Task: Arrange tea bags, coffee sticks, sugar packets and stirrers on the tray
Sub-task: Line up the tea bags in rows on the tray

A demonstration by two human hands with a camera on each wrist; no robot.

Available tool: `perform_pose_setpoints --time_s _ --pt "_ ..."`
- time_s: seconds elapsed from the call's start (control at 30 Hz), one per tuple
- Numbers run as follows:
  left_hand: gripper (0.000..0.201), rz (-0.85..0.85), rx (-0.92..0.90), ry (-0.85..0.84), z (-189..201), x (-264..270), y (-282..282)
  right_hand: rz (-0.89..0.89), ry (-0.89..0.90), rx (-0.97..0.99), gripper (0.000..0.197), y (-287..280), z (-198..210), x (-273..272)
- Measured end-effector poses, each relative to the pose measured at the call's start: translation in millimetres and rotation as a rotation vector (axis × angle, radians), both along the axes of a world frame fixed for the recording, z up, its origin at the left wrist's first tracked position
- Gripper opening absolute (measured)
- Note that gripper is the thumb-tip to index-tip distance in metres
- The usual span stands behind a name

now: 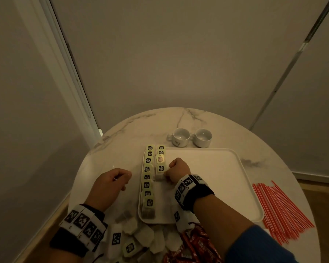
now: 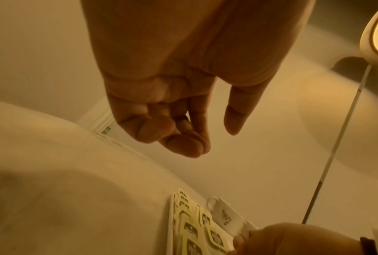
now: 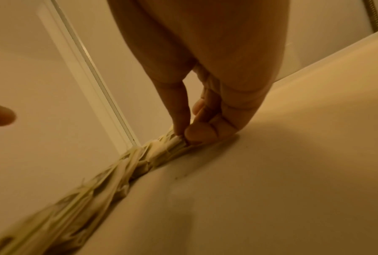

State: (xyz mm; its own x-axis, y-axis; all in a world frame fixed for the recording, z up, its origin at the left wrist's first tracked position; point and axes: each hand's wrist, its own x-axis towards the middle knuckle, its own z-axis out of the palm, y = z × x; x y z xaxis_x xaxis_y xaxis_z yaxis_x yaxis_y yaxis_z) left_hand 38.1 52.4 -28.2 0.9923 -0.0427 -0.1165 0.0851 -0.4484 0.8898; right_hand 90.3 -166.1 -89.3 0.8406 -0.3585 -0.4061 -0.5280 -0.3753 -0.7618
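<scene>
The right hand (image 1: 177,168) pinches a tea bag (image 1: 159,176) beside the tray's (image 1: 213,168) second row – dragging could disturb neighbours; the left hand (image 1: 112,182), loosely curled, holds nothing

Tea bags (image 1: 148,179) rowed on tray (image 1: 207,168)

2 cups (image 1: 192,137) stand behind the tray (image 1: 207,168).

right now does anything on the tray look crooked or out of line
Slightly. Both rows of tea bags run past the tray's far rim, so the top tags overhang onto the table. The second row is shorter, and the right hand pinches its nearest bag. Nothing looks spilled or torn.
</scene>
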Motion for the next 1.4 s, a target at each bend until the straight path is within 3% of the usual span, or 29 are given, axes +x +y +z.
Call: perform_pose_setpoints --time_s 0.5,0.63,0.73,0.83,0.93,1.03,1.4 --pt "0.011 -0.013 0.066 0.035 9.1 -8.4 28.7 0.050 0.049 -0.118 0.024 -2.5 -1.6 7.4" --pt "0.014 -0.089 0.290 0.022 1.6 -19.2 26.3 0.077 0.027 -0.124 0.024 -11.1 1.5 1.5" --pt "0.030 -0.303 0.554 0.061 -12.5 -35.5 13.6 0.036 0.008 -0.069 0.021 -14.0 1.6 -4.0" --pt "0.029 -0.440 0.733 0.053 -26.2 -53.5 -0.1 0.034 -0.012 0.004 0.021 -11.4 -2.9 -7.8" --pt "0.021 -0.456 0.826 -0.030 -32.8 -63.9 -9.9 0.035 -0.017 0.050 0.020 -7.5 -0.2 -10.8" --pt "0.029 -0.465 0.888 -0.037 -38.9 -63.1 -11.9 0.056 -0.025 0.074 0.018 -6.2 -0.1 -10.1" --pt "0.025 -0.478 0.797 -0.082 -45.0 -60.9 -3.6 0.087 -0.064 0.049 0.015 -5.4 9.8 -22.6"
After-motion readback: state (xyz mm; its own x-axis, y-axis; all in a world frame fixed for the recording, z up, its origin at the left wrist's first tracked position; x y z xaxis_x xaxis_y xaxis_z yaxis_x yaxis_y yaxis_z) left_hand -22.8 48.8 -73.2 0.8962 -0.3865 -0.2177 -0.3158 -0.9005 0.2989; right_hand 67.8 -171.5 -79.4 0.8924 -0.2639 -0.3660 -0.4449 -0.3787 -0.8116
